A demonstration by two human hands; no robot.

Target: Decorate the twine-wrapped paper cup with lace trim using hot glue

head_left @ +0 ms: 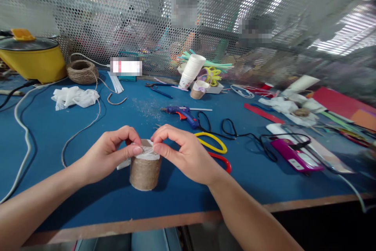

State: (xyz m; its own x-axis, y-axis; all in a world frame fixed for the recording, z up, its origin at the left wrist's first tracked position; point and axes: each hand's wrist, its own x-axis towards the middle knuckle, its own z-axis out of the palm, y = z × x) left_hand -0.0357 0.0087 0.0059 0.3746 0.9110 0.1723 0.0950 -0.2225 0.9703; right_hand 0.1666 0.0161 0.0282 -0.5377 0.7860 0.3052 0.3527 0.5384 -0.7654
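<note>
In the head view, the left hand [107, 150] and right hand [185, 155] both pinched the white band [146, 156] around the top of the twine-wrapped cup [144, 174], apparently to keep it snug. The cup stood upright left of centre near the table's [88, 204] near edge, probably for comfortable two-handed reach; the glue gun [178, 110] lay farther off, slightly right, seemingly parked handy.

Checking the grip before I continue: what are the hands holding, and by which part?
The left hand and right hand pinch the white strip at the upper edge of the brown cup, near its rim.
</note>
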